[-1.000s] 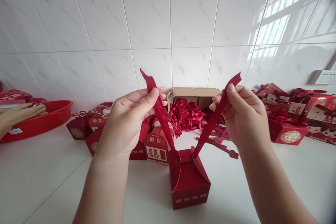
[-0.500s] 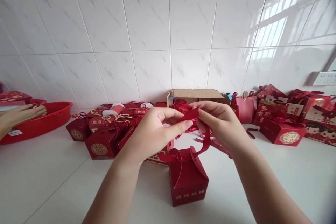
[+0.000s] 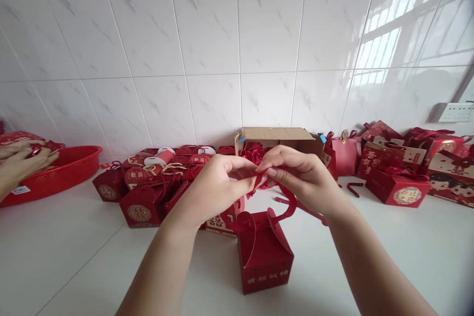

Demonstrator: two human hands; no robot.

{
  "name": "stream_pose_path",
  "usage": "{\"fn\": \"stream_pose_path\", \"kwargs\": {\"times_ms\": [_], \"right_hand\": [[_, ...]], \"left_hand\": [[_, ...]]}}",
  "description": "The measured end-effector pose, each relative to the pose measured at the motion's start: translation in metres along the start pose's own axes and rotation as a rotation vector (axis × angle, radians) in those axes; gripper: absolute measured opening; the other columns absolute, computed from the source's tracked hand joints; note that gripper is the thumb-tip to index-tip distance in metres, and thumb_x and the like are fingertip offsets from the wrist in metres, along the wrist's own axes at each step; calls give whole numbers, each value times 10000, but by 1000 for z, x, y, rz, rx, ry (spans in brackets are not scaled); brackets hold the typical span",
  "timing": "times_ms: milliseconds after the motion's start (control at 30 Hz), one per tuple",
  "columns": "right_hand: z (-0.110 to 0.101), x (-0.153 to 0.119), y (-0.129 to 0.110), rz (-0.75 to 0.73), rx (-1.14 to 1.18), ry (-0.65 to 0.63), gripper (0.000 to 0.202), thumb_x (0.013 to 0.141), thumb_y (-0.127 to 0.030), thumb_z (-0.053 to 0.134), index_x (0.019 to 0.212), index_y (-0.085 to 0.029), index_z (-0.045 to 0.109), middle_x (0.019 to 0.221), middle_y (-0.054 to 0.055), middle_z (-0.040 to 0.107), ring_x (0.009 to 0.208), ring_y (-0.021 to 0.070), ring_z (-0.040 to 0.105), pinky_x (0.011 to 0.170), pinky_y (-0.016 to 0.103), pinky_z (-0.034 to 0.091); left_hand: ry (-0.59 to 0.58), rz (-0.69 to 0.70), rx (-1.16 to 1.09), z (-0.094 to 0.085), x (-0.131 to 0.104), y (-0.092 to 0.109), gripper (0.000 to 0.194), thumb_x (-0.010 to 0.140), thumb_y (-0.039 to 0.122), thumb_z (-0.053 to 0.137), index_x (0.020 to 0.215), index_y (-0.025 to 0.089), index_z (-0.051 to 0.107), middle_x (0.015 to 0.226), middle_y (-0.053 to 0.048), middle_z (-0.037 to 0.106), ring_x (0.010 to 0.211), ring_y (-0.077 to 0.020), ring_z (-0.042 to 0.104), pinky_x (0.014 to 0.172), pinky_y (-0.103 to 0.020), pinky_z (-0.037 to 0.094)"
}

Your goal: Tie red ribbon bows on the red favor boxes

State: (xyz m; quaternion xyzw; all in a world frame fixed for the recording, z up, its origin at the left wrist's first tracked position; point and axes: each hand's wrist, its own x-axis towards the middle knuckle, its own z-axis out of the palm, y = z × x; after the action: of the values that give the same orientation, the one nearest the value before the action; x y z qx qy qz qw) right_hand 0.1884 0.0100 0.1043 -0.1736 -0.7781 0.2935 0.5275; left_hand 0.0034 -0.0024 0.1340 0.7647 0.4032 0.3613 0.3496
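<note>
A small red gift box [image 3: 264,256] with gold characters stands on the white table, below and between my hands. A red ribbon [image 3: 290,207] runs through the box's top flaps and up to my fingers. My left hand [image 3: 225,185] pinches the ribbon. My right hand [image 3: 296,175] pinches it too, its fingertips touching those of my left hand. The fingers partly hide the piece of ribbon between them.
Several red boxes [image 3: 138,205] crowd the left. Behind my hands is an open cardboard box [image 3: 277,133] with red ribbons. More red boxes [image 3: 398,187] stand right. Another person's hands [image 3: 22,163] are over a red basin [image 3: 79,165] at far left.
My right hand has moved left, bringing its fingertips against my left hand's. The ribbon stretch between them is now mostly covered. The other person's hands have shifted over the basin.
</note>
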Motion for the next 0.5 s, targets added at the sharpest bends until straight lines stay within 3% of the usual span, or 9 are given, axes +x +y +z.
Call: {"fn": "stream_pose_path", "kwargs": {"times_ms": [100, 200, 367, 500], "right_hand": [[-5, 0, 2, -140, -211, -35, 278, 879, -54, 509, 967, -231, 706, 956, 48, 594, 897, 148, 600, 756, 277, 538], [-8, -2, 3, -225, -403, -50, 370, 870, 18, 436, 1004, -210, 694, 1004, 60, 602, 947, 144, 599, 779, 262, 530], [-6, -4, 1, -251, -566, -18, 407, 872, 29, 394, 1044, -193, 687, 1031, 68, 614, 931, 142, 618, 753, 252, 538], [-4, -4, 1, -251, -600, -4, 387, 880, 5, 400, 1047, -178, 696, 1033, 78, 625, 912, 152, 629, 721, 259, 548]], "left_hand": [[-30, -41, -35, -8, 1, -5, 195, 819, 255, 587, 989, 222, 678, 929, -16, 687, 848, -166, 631, 737, -281, 479], [-5, -60, -71, -13, 1, -8, 170, 828, 316, 595, 947, 207, 647, 910, -15, 662, 853, -169, 621, 757, -298, 470], [-86, -46, -169, -15, 1, -6, 211, 791, 390, 653, 804, 181, 636, 761, 9, 621, 733, -132, 586, 682, -254, 451], [-137, -7, -179, -16, 3, -7, 226, 803, 393, 627, 799, 181, 708, 774, -33, 696, 771, -175, 639, 732, -289, 495]]}}
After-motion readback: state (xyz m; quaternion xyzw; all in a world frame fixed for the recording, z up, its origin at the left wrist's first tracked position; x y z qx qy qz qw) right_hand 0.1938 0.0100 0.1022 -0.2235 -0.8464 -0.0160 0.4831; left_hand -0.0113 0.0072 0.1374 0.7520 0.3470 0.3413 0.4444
